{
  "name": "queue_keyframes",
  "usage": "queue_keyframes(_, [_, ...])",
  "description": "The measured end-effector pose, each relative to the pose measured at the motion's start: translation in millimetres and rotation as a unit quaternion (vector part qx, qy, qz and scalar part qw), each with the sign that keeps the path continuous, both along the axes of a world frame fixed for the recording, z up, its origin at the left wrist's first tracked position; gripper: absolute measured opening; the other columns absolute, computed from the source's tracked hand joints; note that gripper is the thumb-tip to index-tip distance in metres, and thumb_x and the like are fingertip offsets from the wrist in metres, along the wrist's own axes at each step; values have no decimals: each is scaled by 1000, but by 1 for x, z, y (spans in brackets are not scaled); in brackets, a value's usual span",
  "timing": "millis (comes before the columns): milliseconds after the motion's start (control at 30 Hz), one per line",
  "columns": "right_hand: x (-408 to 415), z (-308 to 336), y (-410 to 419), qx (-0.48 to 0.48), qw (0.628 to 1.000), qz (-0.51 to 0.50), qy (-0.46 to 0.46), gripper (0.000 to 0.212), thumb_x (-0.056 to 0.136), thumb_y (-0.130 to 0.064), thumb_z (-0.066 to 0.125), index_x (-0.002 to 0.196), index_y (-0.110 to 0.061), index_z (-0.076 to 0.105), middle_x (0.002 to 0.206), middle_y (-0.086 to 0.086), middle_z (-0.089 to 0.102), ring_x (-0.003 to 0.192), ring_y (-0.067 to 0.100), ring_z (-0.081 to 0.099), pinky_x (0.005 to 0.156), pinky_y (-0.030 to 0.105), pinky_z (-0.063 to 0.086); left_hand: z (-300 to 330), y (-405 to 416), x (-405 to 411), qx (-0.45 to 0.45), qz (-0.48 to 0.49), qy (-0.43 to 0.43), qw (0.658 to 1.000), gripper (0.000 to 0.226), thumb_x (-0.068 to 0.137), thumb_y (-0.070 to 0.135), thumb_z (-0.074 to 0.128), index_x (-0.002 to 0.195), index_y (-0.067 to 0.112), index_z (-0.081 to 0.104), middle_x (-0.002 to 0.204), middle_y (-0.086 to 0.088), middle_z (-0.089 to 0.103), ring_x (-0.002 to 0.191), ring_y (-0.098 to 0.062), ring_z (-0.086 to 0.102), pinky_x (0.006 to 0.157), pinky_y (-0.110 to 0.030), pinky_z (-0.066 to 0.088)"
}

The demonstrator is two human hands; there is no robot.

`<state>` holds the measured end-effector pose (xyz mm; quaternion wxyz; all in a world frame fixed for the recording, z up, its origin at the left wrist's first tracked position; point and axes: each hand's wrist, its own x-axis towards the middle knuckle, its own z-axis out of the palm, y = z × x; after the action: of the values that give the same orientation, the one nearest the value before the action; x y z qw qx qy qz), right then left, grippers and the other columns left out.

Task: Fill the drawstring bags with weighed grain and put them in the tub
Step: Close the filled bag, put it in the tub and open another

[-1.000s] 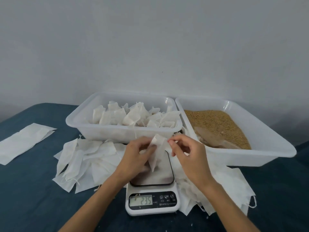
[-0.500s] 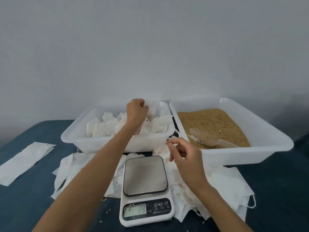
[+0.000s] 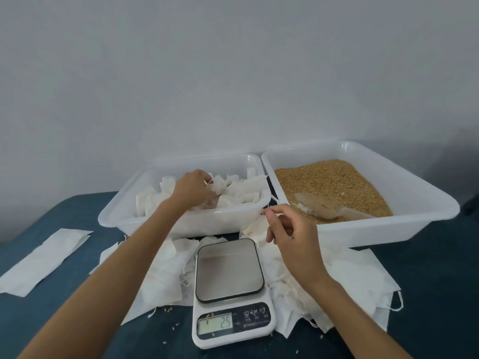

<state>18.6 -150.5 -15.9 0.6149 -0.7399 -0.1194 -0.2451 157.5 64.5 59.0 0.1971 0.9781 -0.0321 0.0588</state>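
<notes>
Filled bag [image 3: 220,186]: gone from the scale [image 3: 229,270], now lying in the tub [image 3: 155,177] among the others; one more done. Left hand [image 3: 193,189] is resting on it, grip unclear. Right hand [image 3: 287,234] is hovering loosely curled, apparently holding nothing, near the grain [image 3: 331,182].

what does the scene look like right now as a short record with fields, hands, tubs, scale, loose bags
left hand: in the left tub, fingers on the filled bags
right hand: raised above the empty bags, fingers loosely curled, holding nothing clear
right tub: grain with a scoop lying in it
scale: platform bare, display lit
cloth: flat at far left
</notes>
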Motion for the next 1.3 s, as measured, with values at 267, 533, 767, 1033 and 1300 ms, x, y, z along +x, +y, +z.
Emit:
queue_keyframes(267, [-12, 18, -5, 113, 991, 30, -59, 33, 110, -25, 39, 102, -14, 68, 61, 9, 61, 52, 16, 48, 50, 24, 40, -18, -35, -74, 7, -76, -298, 952, 21, 94, 10, 71, 115, 7, 69, 102, -11, 67, 99, -36, 60, 90, -44, 41])
queue_keyframes(533, [-13, 24, -12, 213, 974, -34, -74, 46, 110, -37, 31, 94, -10, 65, 53, 11, 53, 49, 23, 49, 46, 19, 36, -86, -78, -95, 64, -171, -79, 980, 38, 100, 35, 66, 134, 18, 66, 124, -2, 63, 117, -26, 54, 97, -37, 42])
queue_keyframes(767, [-11, 22, -12, 153, 985, -23, -75, 30, 109, -27, 41, 96, -12, 64, 55, 12, 55, 49, 18, 52, 47, 18, 39, -78, -69, -96, -159, -129, -163, 965, 14, 100, 11, 67, 88, 8, 73, 76, 2, 63, 72, -14, 54, 69, -32, 44])
queue_keyframes(1033, [-9, -4, 11, -73, 994, 79, -1, 12, 92, -30, 73, 100, -30, 64, 85, -10, 68, 79, 15, 67, 63, 23, 54, -79, -36, -133, -528, -146, -20, 837, 21, 90, 32, 73, 88, 12, 78, 71, -8, 65, 63, -17, 53, 65, -27, 48])
queue_keyframes(1300, [-9, -10, 16, -57, 997, 61, -1, 21, 89, -44, 75, 99, -29, 66, 96, -12, 69, 89, 14, 68, 68, 25, 57, -82, -30, -135, -583, -175, 37, 793, 21, 94, 19, 76, 113, 11, 78, 108, -18, 77, 103, -31, 74, 93, -34, 60])
